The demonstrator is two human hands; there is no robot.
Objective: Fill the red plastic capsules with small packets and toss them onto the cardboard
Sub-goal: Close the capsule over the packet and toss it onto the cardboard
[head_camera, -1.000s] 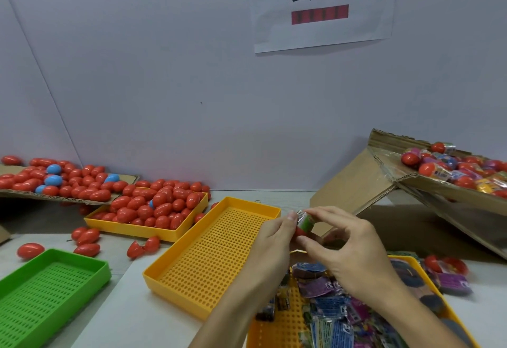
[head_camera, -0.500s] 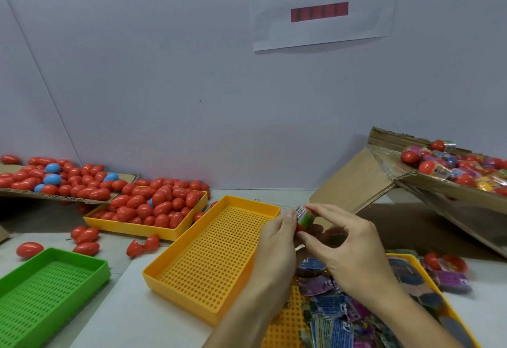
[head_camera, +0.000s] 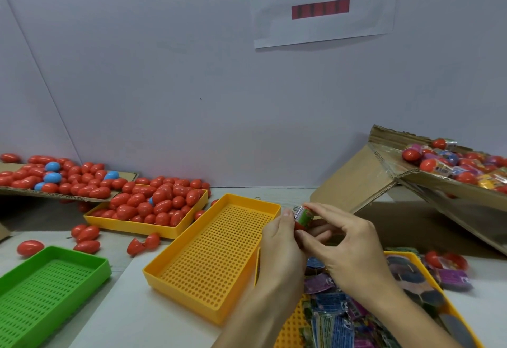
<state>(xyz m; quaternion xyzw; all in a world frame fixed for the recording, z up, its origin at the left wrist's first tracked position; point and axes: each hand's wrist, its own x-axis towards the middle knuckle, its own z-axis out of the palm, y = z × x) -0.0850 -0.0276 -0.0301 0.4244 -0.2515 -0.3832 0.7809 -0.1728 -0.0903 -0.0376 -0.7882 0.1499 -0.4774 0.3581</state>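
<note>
My left hand (head_camera: 279, 249) grips a red capsule (head_camera: 299, 226), mostly hidden between the fingers. My right hand (head_camera: 348, 249) pinches a small green packet (head_camera: 304, 214) that sticks out of the capsule's top. Both hands meet above the near corner of an empty yellow tray (head_camera: 219, 254). Below them a yellow tray (head_camera: 450, 303) holds several coloured packets (head_camera: 334, 320). The tilted cardboard (head_camera: 428, 186) at the right carries several red capsules with packets (head_camera: 461, 164).
A yellow tray (head_camera: 142, 227) heaped with red capsules (head_camera: 156, 202) stands at the left, behind it a cardboard sheet (head_camera: 68, 197) with red and blue capsules. A green tray (head_camera: 49, 290) sits front left. Loose capsules (head_camera: 85, 235) lie on the table. A white wall closes the back.
Both hands stay together at the same spot. The packet has turned slightly and sits a little deeper against the capsule.
</note>
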